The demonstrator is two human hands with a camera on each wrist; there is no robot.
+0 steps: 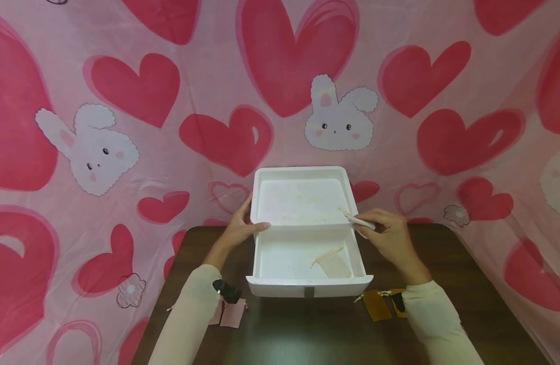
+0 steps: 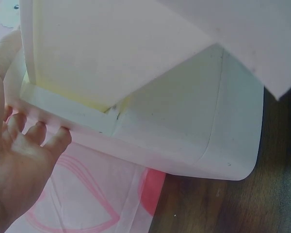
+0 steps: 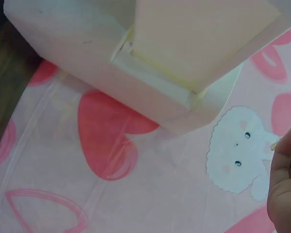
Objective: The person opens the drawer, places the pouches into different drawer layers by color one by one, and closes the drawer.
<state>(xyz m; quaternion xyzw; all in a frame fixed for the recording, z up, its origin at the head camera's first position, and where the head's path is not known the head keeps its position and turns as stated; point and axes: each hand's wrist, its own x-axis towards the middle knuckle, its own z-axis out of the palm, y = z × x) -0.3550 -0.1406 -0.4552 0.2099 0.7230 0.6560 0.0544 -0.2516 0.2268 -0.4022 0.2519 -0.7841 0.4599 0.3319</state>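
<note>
A white drawer box [image 1: 303, 171] with a recessed top stands on the table, its drawer [image 1: 280, 289] pulled out toward me. My left hand [image 1: 241, 224] grips the box's left side, thumb over the front corner of the top; in the left wrist view its fingers [image 2: 58, 141] lie along the side wall. Above the right edge, my right hand [image 1: 391, 235] pinches a cream drawstring pouch [image 1: 364, 223], seen nearly edge-on with its cord at the far end. Another cream drawstring pouch [image 1: 336, 266] lies in the drawer's right front part. The right wrist view shows only part of the right hand [image 3: 287, 189].
On the dark wooden table [image 1: 284, 334], pink pouches [image 1: 233, 313] lie front left, partly behind the left sleeve. Mustard pouches [image 1: 377, 306] lie front right, one partly covered by the right sleeve. A pink cloth [image 1: 207, 91] with hearts and rabbits hangs behind.
</note>
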